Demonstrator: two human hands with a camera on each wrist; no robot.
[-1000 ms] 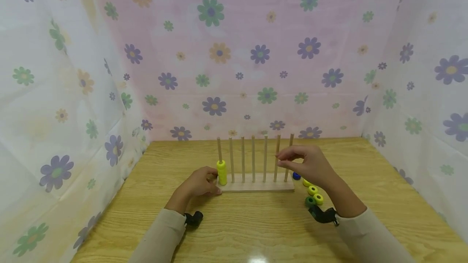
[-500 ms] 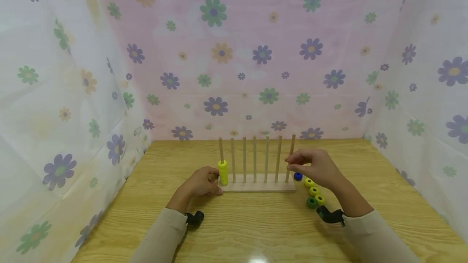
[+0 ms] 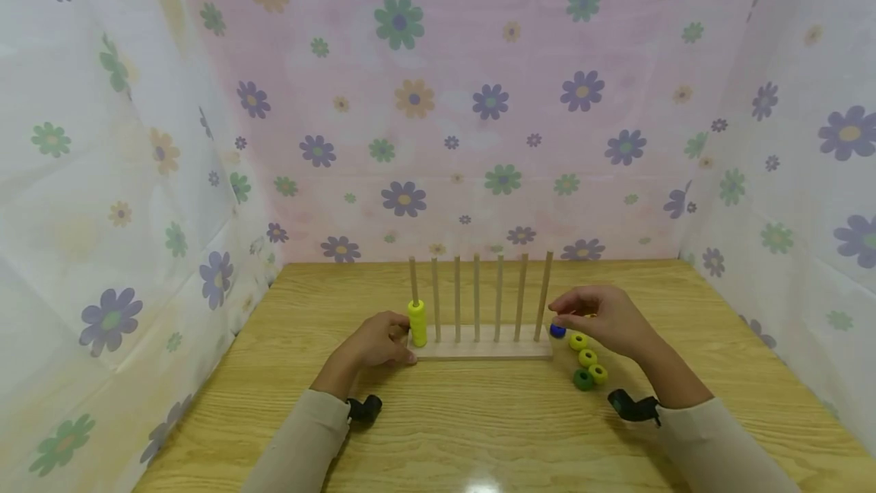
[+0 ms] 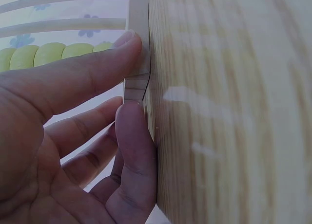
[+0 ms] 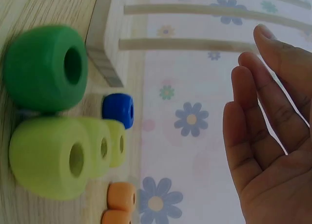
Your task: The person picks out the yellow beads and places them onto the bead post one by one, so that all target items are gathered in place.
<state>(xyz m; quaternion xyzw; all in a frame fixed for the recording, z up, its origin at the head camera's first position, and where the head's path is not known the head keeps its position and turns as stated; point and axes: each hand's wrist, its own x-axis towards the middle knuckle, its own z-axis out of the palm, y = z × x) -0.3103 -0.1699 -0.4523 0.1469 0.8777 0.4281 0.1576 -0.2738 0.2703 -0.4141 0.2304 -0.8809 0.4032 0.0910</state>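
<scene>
Presently, left hand (image 3: 376,341) pinches the left end of a pale wooden rack with seven upright rods (image 3: 484,350), standing on the wood-grain counter (image 3: 438,424). Right hand (image 3: 605,318) holds nothing; thumb and fingertips are parted, near a small, round blue bead with a centre hole (image 3: 557,332). Bead sits on the counter, just beside the rack's right end.

Handling (judged): bead light, rigid, smooth, perhaps slippery, liable to roll; hardly fragile. Best hold: thumb and fingertip on opposite sides, hole left uncovered. Rack stiff, probably light enough to shift; steady it by its base.

Surroundings: stack of bright yellow beads (image 3: 417,324) on the leftmost rod, other rods bare. Three loose yellow beads (image 3: 587,358) and one dark green bead (image 3: 583,380) lie nearer the person; orange beads (image 5: 122,196) show in the right wrist view. Obstacles: rightmost rod at one side, nearest yellow bead at the other.
</scene>
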